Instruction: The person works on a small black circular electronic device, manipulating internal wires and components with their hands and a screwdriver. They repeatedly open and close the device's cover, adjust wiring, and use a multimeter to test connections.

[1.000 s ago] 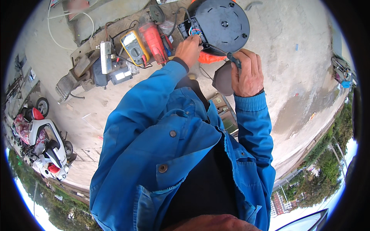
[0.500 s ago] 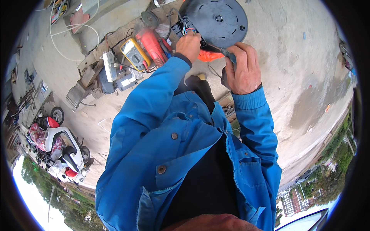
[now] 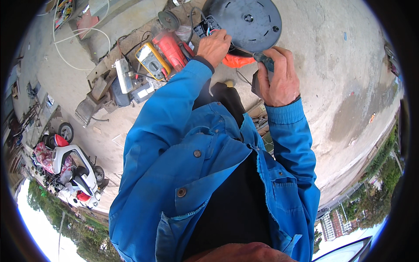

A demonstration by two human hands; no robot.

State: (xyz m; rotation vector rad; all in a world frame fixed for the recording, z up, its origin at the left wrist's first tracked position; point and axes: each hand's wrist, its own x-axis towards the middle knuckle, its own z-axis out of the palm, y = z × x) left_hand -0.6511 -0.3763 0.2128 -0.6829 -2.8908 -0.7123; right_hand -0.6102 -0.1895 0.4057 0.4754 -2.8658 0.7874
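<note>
A black round appliance base (image 3: 257, 26) with slots lies bottom up at the far middle, over an orange-red part (image 3: 238, 61). At its left edge is an opened black housing (image 3: 201, 29) with thin coloured wires (image 3: 211, 31). My left hand (image 3: 214, 49) is at this housing, fingertips pinched beside the wires; what they hold is hidden. In my right hand (image 3: 281, 78) is a screwdriver (image 3: 266, 62) with a dark green handle. Its thin shaft points left along the base's near edge, towards my left fingers.
Left of my hands lie a red power tool (image 3: 169, 49) with a round disc, a yellow multimeter (image 3: 152, 61), a white power strip (image 3: 124, 75) and a metal block (image 3: 94, 98). A pale hose (image 3: 82, 30) loops farther left. A white scooter (image 3: 80, 168) stands at the left.
My right hand and the screwdriver have moved slightly right, away from the left hand. My left hand has shifted slightly and turned, its fingers still by the wires.
</note>
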